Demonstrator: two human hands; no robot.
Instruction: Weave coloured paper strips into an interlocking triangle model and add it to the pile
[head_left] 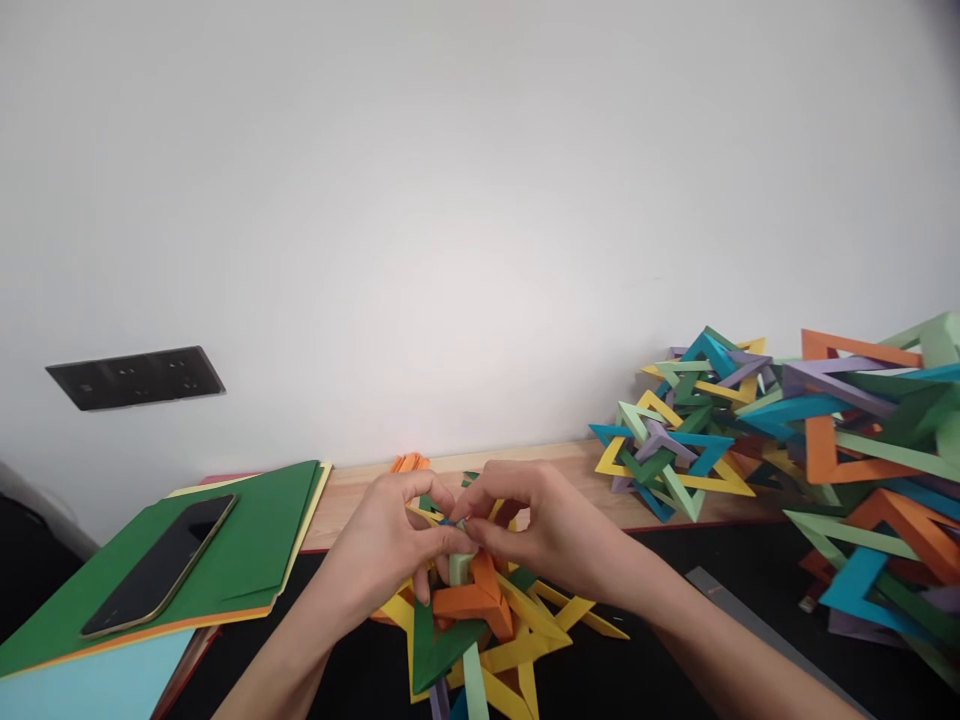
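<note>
Before me is a modular paper star model (525, 650) made of folded yellow, orange, dark green, light green and purple strips. My left hand (397, 540) curls over its top from the left, thumb and fingers pinching near a light green strip (458, 568). From the right, my right hand (525, 505) pinches at the same spot, its fingertips meeting those of the left. An orange strip (480, 600) sits just below the fingertips. Part of the model's upper side is hidden behind both hands.
Several finished paper star models (667, 450) crowd the right side. A phone (161, 565) lies on stacked green paper (277, 520) at left. Orange folded strips (409, 462) rest at the wall. A grey flat strip (742, 610) lies on the black surface. A socket panel (135, 378) is on the wall.
</note>
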